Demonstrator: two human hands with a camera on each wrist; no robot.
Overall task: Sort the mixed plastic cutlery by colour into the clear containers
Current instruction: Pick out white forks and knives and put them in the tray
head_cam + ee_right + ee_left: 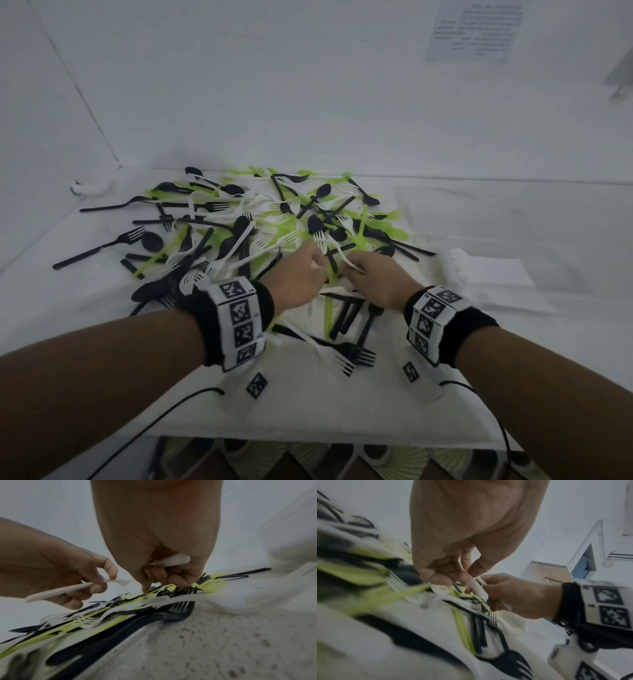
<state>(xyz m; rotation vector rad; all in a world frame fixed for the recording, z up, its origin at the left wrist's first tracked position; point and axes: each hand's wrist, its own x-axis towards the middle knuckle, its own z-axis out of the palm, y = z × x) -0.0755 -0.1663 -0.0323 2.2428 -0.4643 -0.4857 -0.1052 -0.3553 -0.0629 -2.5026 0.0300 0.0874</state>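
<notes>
Two hands met over the near edge of the cutlery heap (274, 226), a tangle of black, green and white forks and spoons spread on the white surface (479, 219). The left hand (299, 274) had its fingers (443, 574) curled down and clamped on a white handle (65, 589); in the head view that piece was almost wholly hidden behind the knuckles, and whether it was a fork or a spoon could not be told. The right hand (378, 277) pinched a white fork (330, 248), whose tines rose above the pile between the two hands, while its handle end vanished inside the closed fingers (178, 578). Both wrist views were dim and smeared with blur, so the pieces under the hands ran into streaks. A clear container (479, 270) sat just right of the right hand, faint against the surface, its far wall hard to trace. Both forearms were cut off by the bottom of the frame.
</notes>
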